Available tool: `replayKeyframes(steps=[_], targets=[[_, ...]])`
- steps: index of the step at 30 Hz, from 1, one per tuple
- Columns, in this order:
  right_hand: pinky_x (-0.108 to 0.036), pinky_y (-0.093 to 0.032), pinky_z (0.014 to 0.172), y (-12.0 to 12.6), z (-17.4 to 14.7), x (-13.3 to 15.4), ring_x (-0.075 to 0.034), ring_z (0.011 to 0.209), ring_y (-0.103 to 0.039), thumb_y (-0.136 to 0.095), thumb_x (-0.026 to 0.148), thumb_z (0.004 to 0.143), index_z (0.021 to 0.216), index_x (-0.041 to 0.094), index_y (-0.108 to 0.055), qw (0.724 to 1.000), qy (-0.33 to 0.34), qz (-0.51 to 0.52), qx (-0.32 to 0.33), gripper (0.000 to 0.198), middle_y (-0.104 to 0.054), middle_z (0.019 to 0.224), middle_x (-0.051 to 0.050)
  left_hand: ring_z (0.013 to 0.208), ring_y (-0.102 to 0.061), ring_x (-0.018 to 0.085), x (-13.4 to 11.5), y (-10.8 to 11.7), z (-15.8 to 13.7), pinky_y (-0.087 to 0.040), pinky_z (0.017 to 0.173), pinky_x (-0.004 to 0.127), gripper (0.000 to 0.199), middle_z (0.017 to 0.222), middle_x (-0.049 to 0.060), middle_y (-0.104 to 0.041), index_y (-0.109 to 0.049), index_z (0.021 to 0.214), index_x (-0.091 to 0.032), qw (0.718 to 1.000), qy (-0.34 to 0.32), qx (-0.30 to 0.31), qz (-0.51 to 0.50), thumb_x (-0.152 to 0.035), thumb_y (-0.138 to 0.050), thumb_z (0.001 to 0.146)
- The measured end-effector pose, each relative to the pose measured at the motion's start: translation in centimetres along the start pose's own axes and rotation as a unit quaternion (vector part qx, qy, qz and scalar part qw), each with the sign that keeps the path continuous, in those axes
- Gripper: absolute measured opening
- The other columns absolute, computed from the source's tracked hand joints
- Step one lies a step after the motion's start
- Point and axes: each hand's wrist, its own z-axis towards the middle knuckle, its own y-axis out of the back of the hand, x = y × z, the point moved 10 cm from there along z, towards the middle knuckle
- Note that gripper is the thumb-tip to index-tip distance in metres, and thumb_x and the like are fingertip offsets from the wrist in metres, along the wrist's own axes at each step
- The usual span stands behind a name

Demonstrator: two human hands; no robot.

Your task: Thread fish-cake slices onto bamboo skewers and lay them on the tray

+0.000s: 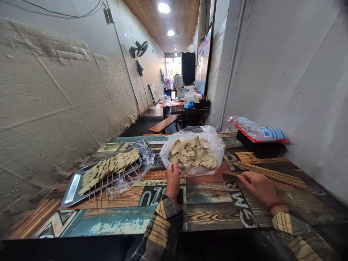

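A clear plastic bag [219, 146] lies open on the table, filled with pale, flat, oval food slices [194, 152]. My left hand [173, 180] is closed in a pinch at the bag's front left edge; what is between its fingertips is hidden. To the right, my right hand [259, 186] grips a thin bamboo skewer [230, 173] that points left toward the bag. Just behind that hand lies a bundle of bamboo skewers [274, 174]. At the left, a metal tray [71, 188] bears several skewered slices [108, 168], their sticks jutting over its front edge.
A crumpled grey bag [145, 150] and clear plastic film lie beside the tray. At the back right stands a black container [261, 146] with a red and clear package [261, 132] on top. Walls flank the patterned table [119, 221]; beyond it are a bench [164, 124] and a cluttered table.
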Motion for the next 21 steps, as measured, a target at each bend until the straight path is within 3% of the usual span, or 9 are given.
replayKeyframes(steps=[4, 7, 9, 12, 15, 18, 21], targets=[[-0.033, -0.043, 0.068, 0.1, -0.6, -3.1, -0.022, 0.077, -0.065, -0.045, 0.048, 0.095, 0.083, 0.021, -0.071, 1.000, 0.003, 0.000, 0.005, 0.039, -0.071, 0.081, -0.008, 0.048, -0.036, 0.010, 0.4, -0.1, -0.1, -0.031, 0.048, 0.022, 0.034, 0.052, -0.006, -0.039, -0.041, 0.064, -0.021, 0.998, 0.026, -0.006, -0.052, -0.047, -0.046, 0.085], [-0.037, -0.045, 0.077, 0.9, -0.1, -3.2, -0.026, 0.090, -0.064, -0.046, 0.045, 0.095, 0.100, 0.020, -0.071, 1.000, 0.004, 0.001, -0.012, 0.036, -0.071, 0.095, -0.010, 0.047, -0.037, 0.010, 0.1, -0.7, -0.3, -0.031, 0.049, 0.022, 0.035, 0.051, -0.006, -0.040, -0.042, 0.064, -0.021, 0.999, 0.017, 0.010, -0.039, -0.049, -0.048, 0.085], [-0.040, -0.046, 0.082, 1.5, 0.5, -1.6, -0.027, 0.096, -0.063, -0.046, 0.042, 0.095, 0.109, 0.019, -0.069, 0.999, 0.004, 0.030, -0.032, 0.035, -0.070, 0.100, -0.011, 0.048, -0.039, 0.010, -0.1, -1.3, -0.5, -0.032, 0.049, 0.023, 0.036, 0.050, -0.006, -0.041, -0.042, 0.064, -0.021, 1.000, 0.004, 0.021, -0.016, -0.049, -0.047, 0.086], [-0.040, -0.047, 0.085, 1.4, 2.1, 3.2, -0.025, 0.095, -0.063, -0.046, 0.039, 0.096, 0.110, 0.021, -0.068, 0.988, 0.016, 0.152, -0.025, 0.032, -0.070, 0.098, -0.009, 0.050, -0.041, 0.011, -0.5, -2.3, -0.8, -0.033, 0.052, 0.024, 0.035, 0.052, -0.005, -0.043, -0.043, 0.064, -0.021, 0.998, -0.026, 0.051, 0.029, -0.047, -0.044, 0.087], [-0.039, -0.049, 0.085, 1.0, 4.3, 7.6, -0.023, 0.092, -0.064, -0.044, 0.041, 0.096, 0.121, 0.020, -0.062, 0.939, -0.022, 0.342, -0.027, 0.037, -0.070, 0.101, -0.010, 0.053, -0.042, 0.012, -0.8, -3.2, -1.1, -0.033, 0.054, 0.025, 0.032, 0.054, -0.004, -0.045, -0.044, 0.065, -0.021, 0.992, -0.054, 0.079, 0.079, -0.043, -0.043, 0.089], [-0.036, -0.052, 0.076, -0.1, 6.8, 9.5, -0.023, 0.088, -0.065, -0.038, 0.047, 0.096, 0.119, 0.019, -0.060, 0.832, -0.119, 0.540, -0.042, 0.042, -0.070, 0.100, -0.011, 0.053, -0.042, 0.012, -1.0, -3.7, -1.4, -0.032, 0.054, 0.025, 0.032, 0.055, -0.004, -0.045, -0.044, 0.066, -0.021, 0.986, -0.066, 0.099, 0.115, -0.042, -0.041, 0.090], [-0.031, -0.052, 0.066, 0.0, 9.3, 10.6, -0.021, 0.086, -0.064, -0.028, 0.050, 0.098, 0.114, 0.019, -0.060, 0.798, -0.138, 0.585, -0.051, 0.048, -0.069, 0.098, -0.010, 0.053, -0.042, 0.012, -1.2, -4.2, -1.7, -0.032, 0.054, 0.025, 0.033, 0.054, -0.003, -0.045, -0.044, 0.065, -0.021, 0.982, -0.066, 0.119, 0.130, -0.043, -0.040, 0.090]])
